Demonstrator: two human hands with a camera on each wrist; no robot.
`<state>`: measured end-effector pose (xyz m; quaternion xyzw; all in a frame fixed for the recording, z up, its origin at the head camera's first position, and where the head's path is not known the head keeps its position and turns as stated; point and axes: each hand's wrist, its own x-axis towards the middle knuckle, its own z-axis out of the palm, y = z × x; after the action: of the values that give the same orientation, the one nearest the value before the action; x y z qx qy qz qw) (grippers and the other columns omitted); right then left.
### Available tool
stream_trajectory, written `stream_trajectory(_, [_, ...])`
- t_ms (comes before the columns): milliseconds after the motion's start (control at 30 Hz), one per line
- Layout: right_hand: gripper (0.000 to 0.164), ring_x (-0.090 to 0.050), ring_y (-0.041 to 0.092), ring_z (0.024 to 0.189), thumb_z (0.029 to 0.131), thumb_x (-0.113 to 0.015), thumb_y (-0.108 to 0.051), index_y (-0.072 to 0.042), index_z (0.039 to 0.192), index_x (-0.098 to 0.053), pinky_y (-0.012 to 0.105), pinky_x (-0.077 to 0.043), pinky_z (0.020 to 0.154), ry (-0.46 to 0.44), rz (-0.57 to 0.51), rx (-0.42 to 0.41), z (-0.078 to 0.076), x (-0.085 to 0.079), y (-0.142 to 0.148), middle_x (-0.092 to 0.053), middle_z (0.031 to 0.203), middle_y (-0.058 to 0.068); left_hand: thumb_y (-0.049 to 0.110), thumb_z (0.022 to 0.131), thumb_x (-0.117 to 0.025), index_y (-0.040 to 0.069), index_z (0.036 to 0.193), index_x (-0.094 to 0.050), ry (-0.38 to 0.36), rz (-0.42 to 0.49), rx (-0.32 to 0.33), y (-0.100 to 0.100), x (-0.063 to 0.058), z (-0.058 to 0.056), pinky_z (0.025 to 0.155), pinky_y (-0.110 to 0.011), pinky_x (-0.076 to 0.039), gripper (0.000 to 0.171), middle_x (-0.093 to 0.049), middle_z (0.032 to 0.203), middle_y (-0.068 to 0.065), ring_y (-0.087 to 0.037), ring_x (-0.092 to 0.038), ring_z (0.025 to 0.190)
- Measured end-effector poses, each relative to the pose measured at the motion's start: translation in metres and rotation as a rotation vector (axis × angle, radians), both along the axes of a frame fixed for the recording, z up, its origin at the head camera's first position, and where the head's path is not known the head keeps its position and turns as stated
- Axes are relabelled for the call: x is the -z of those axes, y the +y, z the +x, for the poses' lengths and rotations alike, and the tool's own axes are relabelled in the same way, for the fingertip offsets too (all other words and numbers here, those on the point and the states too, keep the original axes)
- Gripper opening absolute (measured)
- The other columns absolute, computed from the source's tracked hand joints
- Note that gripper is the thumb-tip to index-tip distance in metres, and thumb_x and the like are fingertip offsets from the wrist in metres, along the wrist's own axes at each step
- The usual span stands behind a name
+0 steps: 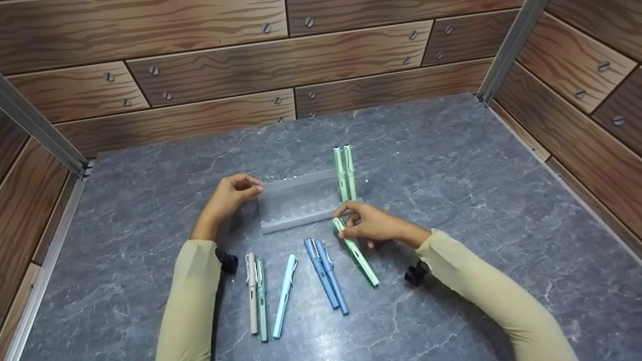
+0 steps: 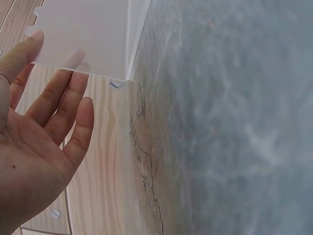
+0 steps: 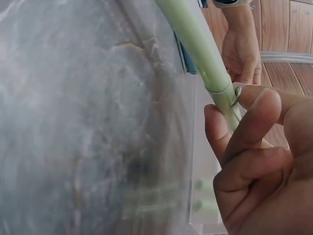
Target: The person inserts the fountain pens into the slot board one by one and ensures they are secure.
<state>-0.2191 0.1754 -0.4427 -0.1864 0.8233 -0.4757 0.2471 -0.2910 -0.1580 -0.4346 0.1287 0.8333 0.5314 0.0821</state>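
My left hand (image 1: 231, 196) pinches the left edge of a clear plastic pen stand (image 1: 286, 220), thumb on one face and fingers behind it, as the left wrist view (image 2: 83, 29) shows. The stand has a notched front strip. Two light green pens (image 1: 345, 173) lie side by side on its right end, clips up. My right hand (image 1: 372, 223) grips a third light green pen (image 1: 362, 260) near its clip end, just in front of the stand. In the right wrist view that pen (image 3: 198, 44) slants up from between thumb and fingers.
Nearer on the marbled grey table (image 1: 431, 311) lie two blue pens (image 1: 326, 276), a pale blue pen (image 1: 285, 296), a dark green pen (image 1: 262, 301) and a pinkish-grey pen (image 1: 252, 296). Wood-patterned walls (image 1: 215, 75) enclose the back and sides.
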Motion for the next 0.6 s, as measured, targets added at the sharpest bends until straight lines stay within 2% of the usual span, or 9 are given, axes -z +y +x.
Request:
stream_trajectory(167, [0.041,-0.041,0.006,0.037,0.086,-0.07,-0.012,-0.005,0.123,-0.051,0.026,-0.04,0.036,-0.013,-0.045,0.039,-0.001,-0.01,0.003,-0.057,0.074,-0.001,0.008,0.091,-0.065,-0.009,0.109,-0.065,-0.002,-0.002,0.013,0.005,-0.023,0.017,0.085,-0.04,-0.05,0.024,-0.069,0.097,-0.007,-0.004,-0.059,0.081])
stream_trajectory(233, [0.043,-0.041,0.006,0.038,0.086,-0.069,-0.012,-0.004,0.124,-0.05,0.026,-0.04,0.036,-0.009,-0.063,0.048,-0.002,-0.015,0.004,-0.057,0.074,-0.001,0.008,0.091,-0.065,-0.009,0.109,-0.065,-0.008,0.003,0.01,0.005,-0.024,0.017,0.086,-0.04,-0.05,0.024,-0.069,0.096,-0.006,-0.004,-0.059,0.081])
stream_trajectory(467, [0.048,-0.044,0.007,0.04,0.086,-0.069,-0.011,0.0,0.128,-0.048,0.025,-0.041,0.037,0.013,-0.122,0.079,-0.006,-0.029,0.007,-0.061,0.078,0.002,0.011,0.09,-0.067,-0.007,0.109,-0.066,-0.005,0.031,0.002,-0.002,0.005,-0.003,0.076,-0.022,-0.049,0.026,-0.069,0.098,-0.005,-0.002,-0.06,0.081])
stream_trajectory(600, [0.045,-0.043,0.007,0.04,0.086,-0.069,-0.011,-0.005,0.126,-0.05,0.025,-0.041,0.037,0.031,-0.122,0.098,-0.007,-0.034,0.008,-0.06,0.078,0.002,0.015,0.09,-0.068,-0.004,0.109,-0.067,0.008,0.021,0.003,-0.003,0.009,-0.004,0.078,-0.023,-0.049,0.026,-0.07,0.098,-0.005,-0.002,-0.061,0.082])
